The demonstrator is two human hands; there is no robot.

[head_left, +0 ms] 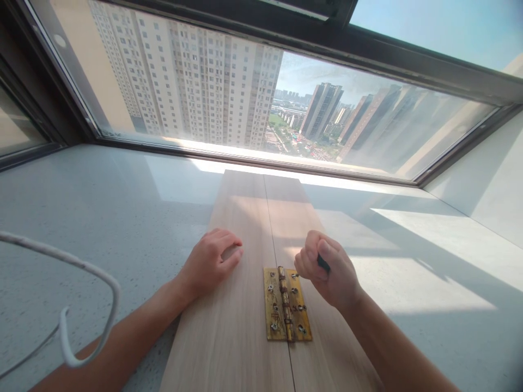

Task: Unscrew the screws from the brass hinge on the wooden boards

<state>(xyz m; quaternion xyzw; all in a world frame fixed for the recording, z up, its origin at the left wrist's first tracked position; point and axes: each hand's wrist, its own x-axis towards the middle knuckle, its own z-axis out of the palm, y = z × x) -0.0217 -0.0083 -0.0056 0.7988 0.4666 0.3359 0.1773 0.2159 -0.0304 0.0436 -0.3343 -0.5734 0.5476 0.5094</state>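
Two pale wood boards lie side by side, a thin seam between them. A worn brass hinge spans the seam, with several screws in its two leaves, some standing proud. My right hand is closed in a fist around a screwdriver, whose dark handle shows between thumb and fingers; its shaft is hidden. The fist is just above the hinge's upper right screw. On the left board rests my left hand, fingers loosely curled and thumb apart from them, with nothing visible in it.
The boards lie on a pale speckled sill before a dark-framed window, their far ends close to the frame. A white cable loops at the left, in front of my left forearm. A white wall bounds the right side.
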